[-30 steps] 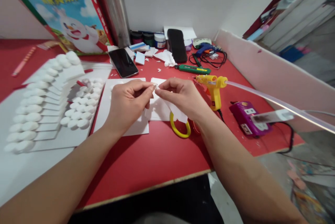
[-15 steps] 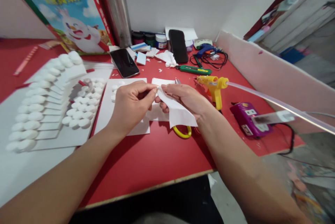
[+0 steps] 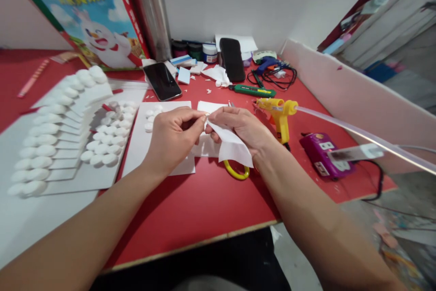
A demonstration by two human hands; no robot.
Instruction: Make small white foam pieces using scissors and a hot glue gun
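Both hands meet above the middle of the red table. My left hand (image 3: 177, 134) pinches the narrow tip of a white paper piece (image 3: 235, 145). Around the same piece, near its tip, the fingers of my right hand (image 3: 236, 125) are closed, and its wide end hangs below the palm. Beneath the hands lie a white sheet (image 3: 170, 164) with small white discs (image 3: 150, 120) and another white sheet (image 3: 207, 148). The yellow scissor handle (image 3: 236, 173) shows under the paper; the blades are mostly hidden by my right hand.
Rows of white oval pieces (image 3: 47, 140) on boards cover the left. A yellow glue gun (image 3: 279, 114) and purple power box (image 3: 325, 157) are at right. Behind stand a steel bottle (image 3: 153, 18), phones (image 3: 162, 81), a green cutter (image 3: 254, 90) and a picture box (image 3: 98, 23).
The fingers of my right hand have curled more around the paper. Its loose end has shifted slightly left. My left hand has barely moved.
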